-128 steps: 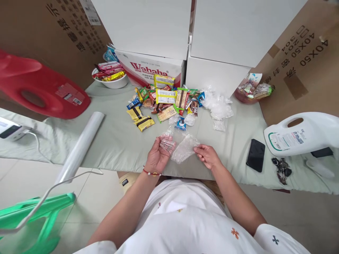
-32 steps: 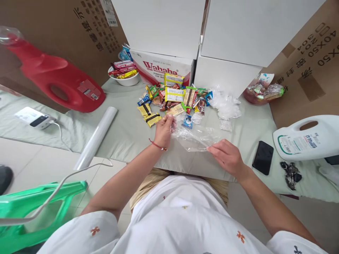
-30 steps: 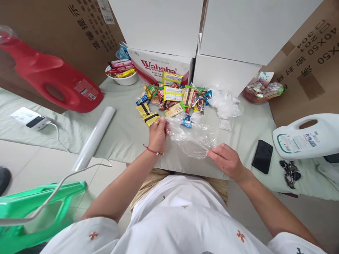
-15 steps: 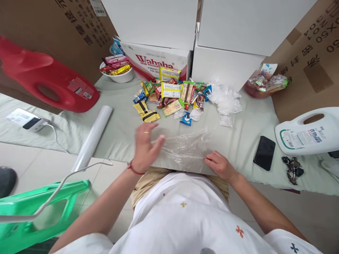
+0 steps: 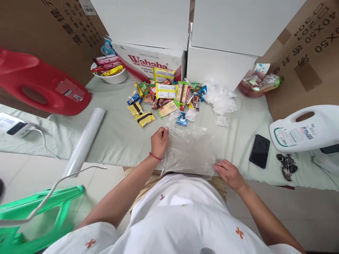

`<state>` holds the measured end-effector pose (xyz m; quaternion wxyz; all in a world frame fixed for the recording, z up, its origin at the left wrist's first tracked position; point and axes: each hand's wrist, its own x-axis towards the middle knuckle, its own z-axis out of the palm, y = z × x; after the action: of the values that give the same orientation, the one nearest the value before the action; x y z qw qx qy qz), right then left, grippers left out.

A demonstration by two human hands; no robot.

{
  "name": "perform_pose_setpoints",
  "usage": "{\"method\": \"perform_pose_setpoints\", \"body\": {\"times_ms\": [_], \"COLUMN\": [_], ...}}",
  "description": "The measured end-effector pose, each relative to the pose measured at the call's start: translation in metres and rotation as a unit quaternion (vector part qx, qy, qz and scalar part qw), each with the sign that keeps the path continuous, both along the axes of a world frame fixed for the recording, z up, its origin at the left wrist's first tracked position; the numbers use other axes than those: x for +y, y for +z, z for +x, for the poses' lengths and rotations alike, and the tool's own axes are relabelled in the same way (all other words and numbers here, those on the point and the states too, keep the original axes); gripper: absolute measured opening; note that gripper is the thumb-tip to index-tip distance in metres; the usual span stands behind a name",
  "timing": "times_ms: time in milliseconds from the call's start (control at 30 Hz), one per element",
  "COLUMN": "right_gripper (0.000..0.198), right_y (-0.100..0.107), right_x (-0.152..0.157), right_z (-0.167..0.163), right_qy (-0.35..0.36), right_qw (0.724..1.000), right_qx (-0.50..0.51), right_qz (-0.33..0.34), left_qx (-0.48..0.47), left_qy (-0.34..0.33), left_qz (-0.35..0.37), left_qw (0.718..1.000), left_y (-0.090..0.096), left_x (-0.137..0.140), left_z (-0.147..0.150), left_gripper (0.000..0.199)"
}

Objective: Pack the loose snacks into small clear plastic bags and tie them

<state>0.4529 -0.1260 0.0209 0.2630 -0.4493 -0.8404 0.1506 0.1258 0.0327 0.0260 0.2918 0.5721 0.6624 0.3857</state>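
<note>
A clear plastic bag lies spread at the front edge of the cloth-covered table. My left hand pinches its upper left corner between thumb and fingers. At its lower right corner, my right hand grips the plastic with the fingertips. Beyond the bag is a pile of wrapped snacks, among them a wafer in clear and green wrapping, a yellow packet and a small blue packet. Crumpled clear plastic bags lie right of the pile.
On the left are a red jug, a white roll and a white bowl of snacks. On the right are a black phone, keys, a white detergent bottle and a red bowl. Boxes stand behind.
My left hand, open and blurred before, has moved right and closed on the bag's corner. The bag is spread wider and flatter. My right hand keeps its grip, shifted slightly right and down.
</note>
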Motion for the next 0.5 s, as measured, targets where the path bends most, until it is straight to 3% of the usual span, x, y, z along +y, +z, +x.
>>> {"method": "perform_pose_setpoints", "body": {"times_ms": [100,200,333,433,500], "right_gripper": [0.023,0.03,0.035,0.037,0.035], "right_y": [0.018,0.036,0.027,0.004,-0.006], "right_x": [0.011,0.041,0.081,0.092,0.093], "right_z": [0.006,-0.003,-0.036,-0.048,-0.045], "right_qy": [-0.024,-0.113,-0.088,-0.079,-0.084], "right_qw": [0.996,0.987,0.996,0.988,0.987], "right_qx": [0.053,0.104,-0.02,-0.118,-0.123], "right_qz": [-0.066,-0.036,-0.019,-0.053,-0.063], "left_qx": [0.037,0.042,0.025,0.099,0.165], "left_qy": [0.011,0.012,0.036,0.118,0.113], "left_qz": [-0.028,-0.048,-0.058,0.05,0.157], "left_qw": [0.999,0.998,0.997,0.987,0.967], "left_y": [-0.005,-0.013,-0.019,-0.011,-0.001], "left_x": [-0.009,-0.011,-0.008,-0.011,-0.018], "left_z": [-0.008,-0.01,-0.017,-0.028,-0.034], "left_gripper": [0.038,0.036,0.026,0.025,0.032]}}
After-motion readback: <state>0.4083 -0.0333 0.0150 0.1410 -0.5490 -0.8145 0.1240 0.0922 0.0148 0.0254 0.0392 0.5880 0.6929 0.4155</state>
